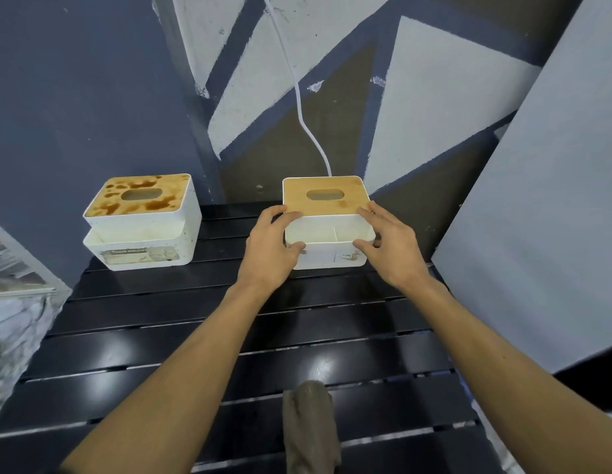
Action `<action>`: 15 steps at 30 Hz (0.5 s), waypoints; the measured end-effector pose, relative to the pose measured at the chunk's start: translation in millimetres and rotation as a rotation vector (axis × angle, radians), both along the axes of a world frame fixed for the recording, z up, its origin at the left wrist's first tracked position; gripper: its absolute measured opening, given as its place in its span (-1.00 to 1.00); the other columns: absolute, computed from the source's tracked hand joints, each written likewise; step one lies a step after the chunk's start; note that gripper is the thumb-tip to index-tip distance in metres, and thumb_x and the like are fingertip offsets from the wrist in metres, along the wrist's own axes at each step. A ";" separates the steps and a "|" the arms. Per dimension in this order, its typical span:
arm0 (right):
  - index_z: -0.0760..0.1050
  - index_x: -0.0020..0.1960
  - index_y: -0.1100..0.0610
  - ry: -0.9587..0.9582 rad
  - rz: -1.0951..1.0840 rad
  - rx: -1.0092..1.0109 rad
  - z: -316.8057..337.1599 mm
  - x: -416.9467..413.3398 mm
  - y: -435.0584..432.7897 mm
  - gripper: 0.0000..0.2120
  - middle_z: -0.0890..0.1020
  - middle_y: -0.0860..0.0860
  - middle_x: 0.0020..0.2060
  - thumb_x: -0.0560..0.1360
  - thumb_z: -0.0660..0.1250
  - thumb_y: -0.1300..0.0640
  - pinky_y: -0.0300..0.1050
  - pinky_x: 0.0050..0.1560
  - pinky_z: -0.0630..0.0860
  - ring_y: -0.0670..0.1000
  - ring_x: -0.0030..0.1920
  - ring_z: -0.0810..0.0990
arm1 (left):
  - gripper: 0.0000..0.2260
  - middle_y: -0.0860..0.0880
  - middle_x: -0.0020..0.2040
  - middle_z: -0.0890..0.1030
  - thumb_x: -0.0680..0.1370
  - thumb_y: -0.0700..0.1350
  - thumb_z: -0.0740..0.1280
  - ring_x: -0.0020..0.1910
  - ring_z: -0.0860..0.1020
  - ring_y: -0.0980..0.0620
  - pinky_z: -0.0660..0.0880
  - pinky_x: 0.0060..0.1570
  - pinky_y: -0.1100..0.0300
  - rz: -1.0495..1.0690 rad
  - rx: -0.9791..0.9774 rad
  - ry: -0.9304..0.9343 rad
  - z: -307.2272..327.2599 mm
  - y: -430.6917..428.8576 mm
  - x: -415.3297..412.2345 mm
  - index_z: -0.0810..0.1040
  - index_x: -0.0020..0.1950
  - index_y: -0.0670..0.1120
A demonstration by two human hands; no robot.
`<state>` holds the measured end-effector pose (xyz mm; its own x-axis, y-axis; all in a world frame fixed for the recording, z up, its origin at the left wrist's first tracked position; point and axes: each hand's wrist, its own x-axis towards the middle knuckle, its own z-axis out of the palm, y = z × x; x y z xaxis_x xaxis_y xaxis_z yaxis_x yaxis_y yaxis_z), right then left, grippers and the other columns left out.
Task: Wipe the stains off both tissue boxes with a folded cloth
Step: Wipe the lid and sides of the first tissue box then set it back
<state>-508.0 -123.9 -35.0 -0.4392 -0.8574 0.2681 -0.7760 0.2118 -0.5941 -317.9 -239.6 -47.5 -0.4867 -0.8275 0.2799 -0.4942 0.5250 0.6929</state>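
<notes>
Two white tissue boxes with wooden lids stand on a black slatted table (161, 336). The left tissue box (140, 222) has dark brown stains all over its lid and a dirty label on its front. The right tissue box (327, 222) has a nearly clean lid and a small brown mark on its front. My left hand (268, 249) grips the right box's left side and my right hand (388, 246) grips its right side. A folded grey-brown cloth (309, 429) lies on the table near me, between my forearms, untouched.
A white cable (299, 97) hangs down the painted wall behind the right box. A large grey panel (537, 234) leans close on the right of the table. Pale crumpled material (14, 319) lies off the table's left edge.
</notes>
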 end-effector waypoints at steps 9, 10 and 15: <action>0.36 0.46 0.06 -0.040 0.008 -0.023 -2.5 -24.6 -19.4 -0.41 0.31 -0.01 0.49 0.48 0.45 0.16 0.16 0.33 0.44 0.09 0.36 0.45 | -0.51 0.03 0.43 0.39 0.48 -0.21 0.51 0.24 0.54 -0.10 0.57 0.24 -0.09 0.004 0.013 0.030 -3.4 -17.9 -23.0 0.54 0.39 -0.01; 0.36 0.46 0.06 -0.039 0.009 -0.024 -2.9 -26.4 -20.8 -0.41 0.31 -0.01 0.49 0.48 0.44 0.16 0.16 0.33 0.44 0.09 0.37 0.44 | -0.52 0.03 0.43 0.39 0.48 -0.21 0.51 0.25 0.54 -0.09 0.57 0.25 -0.09 0.005 0.010 0.031 -3.4 -18.5 -24.1 0.55 0.39 -0.01; 0.34 0.47 0.05 -0.040 0.005 -0.017 -5.1 -32.3 -28.4 -0.41 0.30 -0.02 0.50 0.49 0.44 0.14 0.17 0.33 0.44 0.10 0.37 0.43 | -0.52 0.02 0.44 0.38 0.49 -0.21 0.51 0.27 0.52 -0.08 0.56 0.26 -0.08 0.012 0.010 0.035 -3.0 -23.4 -29.9 0.54 0.40 -0.03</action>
<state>-540.3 -152.3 -40.0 -0.4455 -0.8551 0.2651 -0.7526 0.1974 -0.6282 -347.8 -263.0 -50.5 -0.4667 -0.8361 0.2883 -0.4760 0.5122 0.7149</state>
